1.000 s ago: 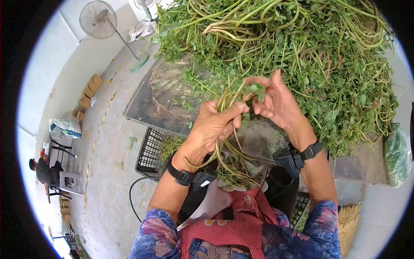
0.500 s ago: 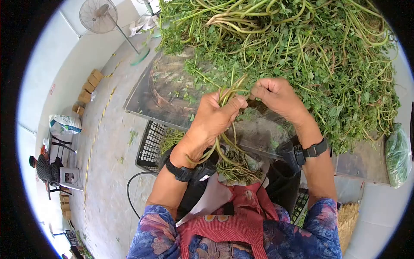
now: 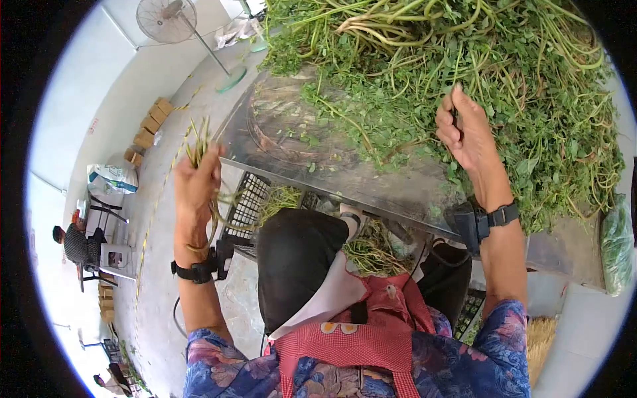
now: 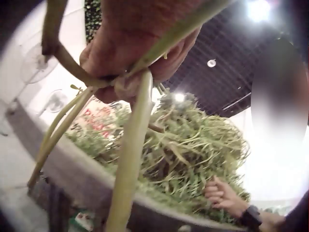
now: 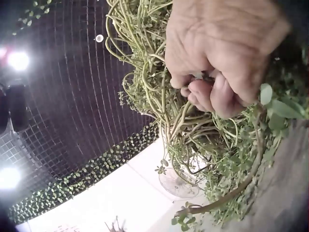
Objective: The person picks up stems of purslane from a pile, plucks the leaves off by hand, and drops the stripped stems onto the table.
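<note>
Away from the table at left, my left hand (image 3: 196, 189) grips a bunch of green stems (image 3: 197, 142), their cut ends poking up past the fingers. In the left wrist view, thick stems (image 4: 130, 164) pass through that grip and hang below it. My right hand (image 3: 471, 132) is over the near side of a big pile of leafy green stems (image 3: 411, 73) with small rounded leaves. Its fingers are loosely curled with the thumb raised, and no stem shows in them. A reddish stem (image 5: 227, 195) lies close by the hand in the right wrist view.
The pile covers the far and right parts of the dark metal table (image 3: 292, 149). Below its near edge stand a black crate (image 3: 249, 199) with stems and another heap of stems (image 3: 375, 249) between the knees. A filled plastic bag (image 3: 616, 245) lies at right; a fan (image 3: 232, 78) stands at back left.
Both hands were together over the table, the right fingers at the left hand's stems. Since then the left hand has swung left with its bunch, and the right has moved right to the pile.
</note>
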### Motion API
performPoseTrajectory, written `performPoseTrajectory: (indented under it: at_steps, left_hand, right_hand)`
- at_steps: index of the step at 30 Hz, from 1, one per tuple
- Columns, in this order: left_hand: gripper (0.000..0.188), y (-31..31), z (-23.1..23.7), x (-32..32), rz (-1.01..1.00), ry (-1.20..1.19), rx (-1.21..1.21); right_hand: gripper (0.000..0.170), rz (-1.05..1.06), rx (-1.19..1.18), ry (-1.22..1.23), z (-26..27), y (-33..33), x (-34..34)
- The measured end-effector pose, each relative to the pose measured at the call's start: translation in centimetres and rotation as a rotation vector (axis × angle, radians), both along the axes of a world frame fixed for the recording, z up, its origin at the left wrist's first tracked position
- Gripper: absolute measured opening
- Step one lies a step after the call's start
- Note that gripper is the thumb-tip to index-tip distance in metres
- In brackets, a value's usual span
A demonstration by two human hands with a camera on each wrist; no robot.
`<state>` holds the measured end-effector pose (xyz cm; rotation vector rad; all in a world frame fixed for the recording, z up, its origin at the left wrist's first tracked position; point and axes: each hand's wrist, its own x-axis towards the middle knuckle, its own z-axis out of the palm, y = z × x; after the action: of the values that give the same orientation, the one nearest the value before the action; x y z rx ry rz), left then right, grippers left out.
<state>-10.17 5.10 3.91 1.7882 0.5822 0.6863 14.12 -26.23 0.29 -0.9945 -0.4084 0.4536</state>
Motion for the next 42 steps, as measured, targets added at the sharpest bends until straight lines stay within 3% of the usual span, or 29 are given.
performPoseTrajectory:
  at_steps: [4,6,7,8,10,12,14,15,16,17,18,19,22,24,27,28,30,31,32,35,36,38,40,42]
  left_hand:
    - [0.02,4.9,-7.7,-3.0,0.027,0.268,0.065]
    - [0.033,7.5,-11.8,-4.0,-0.015,0.438,0.318]
    - [0.047,10.1,-15.2,-5.1,0.127,0.496,1.138]
    - [0.047,9.2,-13.8,-4.3,0.131,0.489,1.142]
    - [0.048,4.4,-8.0,-1.5,0.159,0.354,0.817]
    - [0.042,1.9,-4.9,1.9,0.058,0.226,0.691]
    - [0.036,0.2,-4.2,5.5,-0.086,0.11,0.541]
    - [0.033,-0.8,-4.1,7.1,-0.184,0.071,0.451]
    - [0.03,-2.4,-3.7,8.4,-0.247,0.115,0.264]
    - [0.027,-4.0,-2.9,9.4,-0.307,0.158,0.074]
    - [0.027,-4.9,-2.4,10.2,-0.306,0.158,0.072]
    - [0.026,-5.6,-2.0,10.9,-0.33,0.152,0.007]
    - [0.025,-6.9,-1.3,12.2,-0.377,0.123,-0.134]
    - [0.025,-7.2,-1.5,12.8,-0.443,0.046,-0.298]
    - [0.029,-7.8,-2.3,13.0,-0.46,0.085,-0.427]
    - [0.029,-7.9,-2.7,13.3,-0.467,0.08,-0.426]
    - [0.036,-8.4,-3.2,13.5,-0.58,0.168,-0.619]
    - [0.042,-8.9,-3.2,13.6,-0.62,0.209,-0.693]
    - [0.042,-9.5,-3.1,13.7,-0.62,0.204,-0.693]
    - [0.045,-10.9,-3.0,14.5,-0.675,0.195,-0.864]
    - [0.045,-10.9,-3.5,14.8,-0.675,0.193,-0.866]
    - [0.039,-10.8,-4.4,15.4,-0.594,0.059,-0.89]
    - [0.036,-10.4,-5.2,15.5,-0.623,-0.004,-0.912]
    - [0.032,-10.5,-5.5,15.3,-0.648,-0.063,-0.936]
  right_hand:
    - [0.031,0.148,0.004,0.032,-0.8,-0.2,0.6]
    - [0.03,0.144,-0.032,0.032,-0.7,-0.2,0.5]
    - [0.028,0.155,-0.04,0.023,-0.9,-0.3,0.6]
    - [0.028,0.154,-0.036,0.016,-0.7,0.0,0.6]
    - [0.028,0.091,-0.105,-0.096,-0.8,0.4,0.2]
    - [0.027,0.148,-0.156,-0.164,-0.7,0.4,-0.1]
    - [0.022,0.131,-0.544,-0.376,0.3,1.1,-1.8]
    - [0.02,-0.001,-0.522,-0.746,-1.6,2.1,-1.3]
    - [0.02,-0.002,-0.522,-0.746,-0.8,2.3,-2.3]
    - [0.024,0.045,-0.705,-0.835,0.6,2.4,-3.9]
    - [0.027,0.095,-0.891,-0.922,1.2,2.4,-4.9]
    - [0.026,-0.061,-0.824,-1.178,-0.1,2.8,-4.9]
    - [0.027,-0.117,-1.033,-1.264,-1.1,2.9,-4.4]
    - [0.025,-0.139,-1.05,-1.176,-0.8,2.6,-3.6]
    - [0.023,-0.299,-0.495,-0.806,-1.3,2.0,-1.6]
    - [0.023,-0.305,-0.497,-0.811,-1.2,1.7,-1.4]
    - [0.025,-0.193,-0.33,-0.455,-0.5,1.1,-1.4]
    - [0.026,-0.094,-0.435,-0.312,-0.2,0.4,-1.2]
    - [0.026,-0.093,-0.436,-0.317,-0.1,0.6,-1.5]
    - [0.022,-0.094,-0.415,-0.74,-0.9,1.8,-2.2]
    - [0.022,-0.093,-0.418,-0.741,-1.0,2.0,-2.4]
    - [0.019,0.014,-0.675,-1.001,-1.0,2.0,-2.6]
    - [0.019,0.018,-0.71,-1.08,-1.1,2.1,-2.8]
    - [0.021,-0.16,-0.81,-1.242,-1.4,2.2,-2.9]
